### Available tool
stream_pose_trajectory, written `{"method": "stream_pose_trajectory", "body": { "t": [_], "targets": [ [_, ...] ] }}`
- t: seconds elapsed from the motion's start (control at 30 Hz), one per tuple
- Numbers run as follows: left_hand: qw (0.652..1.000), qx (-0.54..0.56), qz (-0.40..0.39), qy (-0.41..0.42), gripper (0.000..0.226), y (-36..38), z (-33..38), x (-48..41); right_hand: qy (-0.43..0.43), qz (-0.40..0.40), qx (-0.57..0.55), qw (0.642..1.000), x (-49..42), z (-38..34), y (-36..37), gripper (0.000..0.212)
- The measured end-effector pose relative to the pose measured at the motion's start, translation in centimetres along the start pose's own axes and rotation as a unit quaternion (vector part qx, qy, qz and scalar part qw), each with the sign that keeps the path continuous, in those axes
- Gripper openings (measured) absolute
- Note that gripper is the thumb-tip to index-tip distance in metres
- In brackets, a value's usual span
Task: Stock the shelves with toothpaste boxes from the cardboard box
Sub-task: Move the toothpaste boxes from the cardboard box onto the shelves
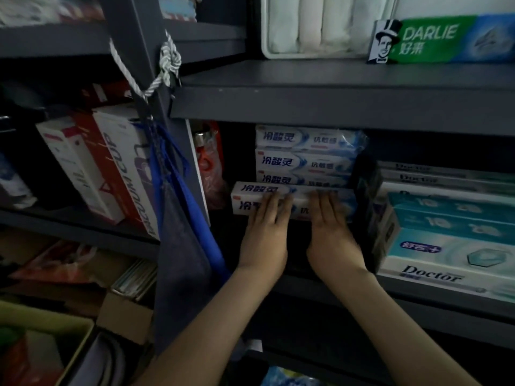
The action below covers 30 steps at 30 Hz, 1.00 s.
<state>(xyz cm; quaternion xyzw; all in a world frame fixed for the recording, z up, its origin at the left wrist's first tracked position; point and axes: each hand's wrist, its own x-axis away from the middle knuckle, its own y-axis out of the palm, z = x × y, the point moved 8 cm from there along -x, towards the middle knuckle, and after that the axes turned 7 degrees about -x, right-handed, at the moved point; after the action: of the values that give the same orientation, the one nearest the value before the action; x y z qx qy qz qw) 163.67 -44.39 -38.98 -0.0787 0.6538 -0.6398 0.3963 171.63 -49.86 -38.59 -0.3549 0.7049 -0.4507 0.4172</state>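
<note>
A white and blue toothpaste box (pixel 295 203) lies lengthwise at the bottom of a stack of like boxes (pixel 306 157) on the dark grey shelf (pixel 418 299). It sticks out further forward and to the left than the boxes above it. My left hand (pixel 266 235) lies flat against its front face, fingers straight. My right hand (pixel 330 232) presses the same face a little to the right, fingers also straight. The cardboard box is out of view.
Teal and white "Doctor" boxes (pixel 446 246) fill the shelf to the right. A green Darlie box (pixel 446 40) and a white tray (pixel 315 26) sit on the shelf above. A blue strap (pixel 178 174) hangs on the upright post; vacuum cup boxes (pixel 111 168) stand left.
</note>
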Motion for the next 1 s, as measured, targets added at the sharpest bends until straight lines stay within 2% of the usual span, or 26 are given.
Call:
{"method": "stream_pose_trajectory", "body": {
  "t": [0.07,0.13,0.2,0.27,0.33,0.43,0.57,0.63,0.73,0.87,1.0],
  "targets": [
    [0.999,0.005,-0.054,-0.001,0.079,0.8,-0.1,-1.3,0.011,-0.03,0.009,0.999,-1.0,0.3,0.3,0.077],
    [0.995,-0.006,-0.096,-0.011,0.083,1.2,0.2,-2.3,0.053,-0.045,-0.036,0.997,-1.8,1.0,0.5,0.076],
    [0.994,-0.002,-0.11,-0.027,0.082,0.8,0.6,-2.6,0.054,-0.025,-0.065,0.996,-1.7,1.0,0.1,0.072],
    [0.995,-0.005,-0.085,-0.042,0.077,-0.6,1.4,-1.7,0.001,0.028,-0.087,0.996,0.2,0.0,-1.1,0.065],
    [0.997,0.025,-0.054,-0.051,0.07,-2.3,3.2,0.5,-0.037,0.071,-0.112,0.99,4.2,-0.8,-2.8,0.061],
    [0.993,0.109,-0.031,-0.038,0.066,-3.7,7.6,6.6,-0.019,0.055,-0.197,0.979,12.9,0.4,-4.1,0.057],
    [0.982,0.15,-0.099,0.065,0.067,-1.6,17.7,16.1,0.07,0.033,-0.224,0.972,26.0,6.4,-7.3,0.05],
    [0.958,0.181,-0.185,0.125,0.067,0.3,24.2,20.5,0.168,0.031,-0.219,0.96,32.8,10.9,-9.1,0.047],
    [0.913,0.155,-0.303,0.227,0.075,2.9,34.2,26.4,0.328,0.036,-0.172,0.928,44.1,17.1,-10.8,0.047],
    [0.823,0.142,-0.401,0.376,0.081,6.2,46.3,35.4,0.533,0.007,-0.163,0.83,59.7,22.6,-9.3,0.054],
    [0.737,0.064,-0.464,0.488,0.084,10.8,53.4,47.3,0.656,0.044,-0.151,0.738,74.9,24.3,-5.2,0.054]
  ]
}}
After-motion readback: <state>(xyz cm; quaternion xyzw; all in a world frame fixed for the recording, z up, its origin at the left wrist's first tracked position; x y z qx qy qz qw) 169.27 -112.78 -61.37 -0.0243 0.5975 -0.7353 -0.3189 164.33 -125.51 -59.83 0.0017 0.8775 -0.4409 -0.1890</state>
